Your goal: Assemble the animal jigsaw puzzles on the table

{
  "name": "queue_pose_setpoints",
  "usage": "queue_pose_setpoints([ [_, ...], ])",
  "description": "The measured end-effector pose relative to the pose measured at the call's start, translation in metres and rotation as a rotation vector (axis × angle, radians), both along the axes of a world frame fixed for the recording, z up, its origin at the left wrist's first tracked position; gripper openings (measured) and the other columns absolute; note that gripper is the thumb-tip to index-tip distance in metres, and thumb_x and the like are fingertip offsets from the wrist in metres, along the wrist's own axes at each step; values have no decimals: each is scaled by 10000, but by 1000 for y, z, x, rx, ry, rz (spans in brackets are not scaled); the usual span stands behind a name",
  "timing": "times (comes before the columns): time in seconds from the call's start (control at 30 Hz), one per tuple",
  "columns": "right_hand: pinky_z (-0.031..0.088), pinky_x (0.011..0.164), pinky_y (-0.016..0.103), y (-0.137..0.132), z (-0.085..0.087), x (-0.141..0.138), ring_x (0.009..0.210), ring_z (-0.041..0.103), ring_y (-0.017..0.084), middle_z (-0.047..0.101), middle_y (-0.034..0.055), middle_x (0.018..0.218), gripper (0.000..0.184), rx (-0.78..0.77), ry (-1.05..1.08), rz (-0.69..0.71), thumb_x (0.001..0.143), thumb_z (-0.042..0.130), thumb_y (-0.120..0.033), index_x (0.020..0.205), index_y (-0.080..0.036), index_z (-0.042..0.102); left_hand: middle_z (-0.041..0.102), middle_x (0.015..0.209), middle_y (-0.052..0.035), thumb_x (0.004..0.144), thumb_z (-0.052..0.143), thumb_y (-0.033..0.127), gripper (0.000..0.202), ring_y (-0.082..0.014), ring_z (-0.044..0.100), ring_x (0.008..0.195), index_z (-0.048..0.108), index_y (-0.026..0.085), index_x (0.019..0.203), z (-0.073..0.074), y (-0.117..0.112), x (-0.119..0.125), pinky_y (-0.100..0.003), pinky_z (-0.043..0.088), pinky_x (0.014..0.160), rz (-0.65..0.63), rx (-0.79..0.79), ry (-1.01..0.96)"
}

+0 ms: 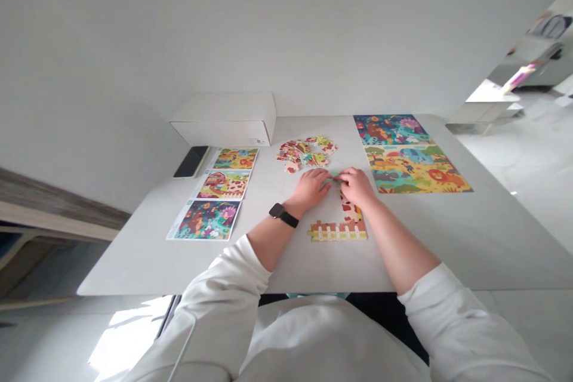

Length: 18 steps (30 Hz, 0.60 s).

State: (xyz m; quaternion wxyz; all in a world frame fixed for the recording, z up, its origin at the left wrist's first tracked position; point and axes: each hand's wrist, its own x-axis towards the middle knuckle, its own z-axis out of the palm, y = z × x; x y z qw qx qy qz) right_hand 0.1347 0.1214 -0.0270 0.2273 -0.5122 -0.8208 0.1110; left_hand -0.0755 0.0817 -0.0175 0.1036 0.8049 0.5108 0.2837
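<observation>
Meeting at a greenish puzzle piece (335,177), the left hand (312,189) and right hand (356,185) probably steady it; whether either grips it, I cannot tell. The joined section (339,233) lies toward six o'clock; loose pieces (308,156) sit toward eleven, presumably for easy reach.

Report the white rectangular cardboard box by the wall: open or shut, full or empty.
The white rectangular cardboard box looks shut: flat top, no raised flap showing. Full or empty, cannot tell; its inside is hidden.
</observation>
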Motion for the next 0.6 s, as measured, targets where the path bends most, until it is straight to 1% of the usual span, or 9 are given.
queue_pose_setpoints([
  [0.07,517,1093,431,-1,1,0,1123,666,290,779,89,1223,398,-3,6,2,908,611,-79,1123,-273,883,736,1367,-129,1029,627,259,274,-307,661,1322,734,212,1277,2,1,-4,-500,511,1171,45,53,-24],
  [0.13,520,1090,437,-2,3,1,1117,671,291,782,91,1206,393,-1,25,6,905,606,-81,1115,-266,882,738,1337,-132,1039,610,259,270,-303,659,1298,709,203,1284,4,2,-11,-498,507,1166,120,103,-57],
  [0.2,530,1076,440,-3,6,2,1098,684,290,785,92,1179,387,14,66,7,903,593,-84,1104,-255,877,734,1316,-135,1040,607,268,271,-304,659,1277,688,208,1292,6,4,-21,-504,511,1155,208,124,-91],
  [0.27,537,1065,438,-4,9,3,1087,695,286,783,93,1154,378,40,127,3,914,574,-98,1098,-249,868,727,1312,-138,1021,623,256,291,-304,660,1267,670,215,1305,6,7,-34,-503,523,1142,269,121,-120],
  [0.37,537,1067,438,-5,13,5,1093,704,280,781,93,1128,360,73,202,-6,938,549,-125,1079,-250,855,683,1379,-149,965,673,223,431,-298,650,1291,615,224,1392,6,12,-59,-490,536,1144,336,145,-192],
  [0.47,536,1067,436,-7,14,6,1090,709,277,785,91,1107,345,88,237,-11,943,541,-138,1066,-247,844,649,1406,-164,904,750,236,595,-312,636,1326,557,228,1467,4,19,-92,-494,531,1168,444,181,-255],
  [0.53,539,1059,432,-7,14,6,1082,713,274,789,85,1097,336,90,256,-9,940,541,-143,1058,-248,837,638,1415,-167,889,754,235,641,-315,634,1332,529,228,1488,3,22,-115,-506,535,1168,524,180,-299],
  [0.6,544,1042,428,-7,14,5,1068,719,270,794,77,1086,324,90,271,3,937,544,-148,1040,-252,833,634,1423,-177,898,708,204,627,-305,651,1311,517,211,1495,0,23,-132,-508,533,1169,623,146,-327],
])
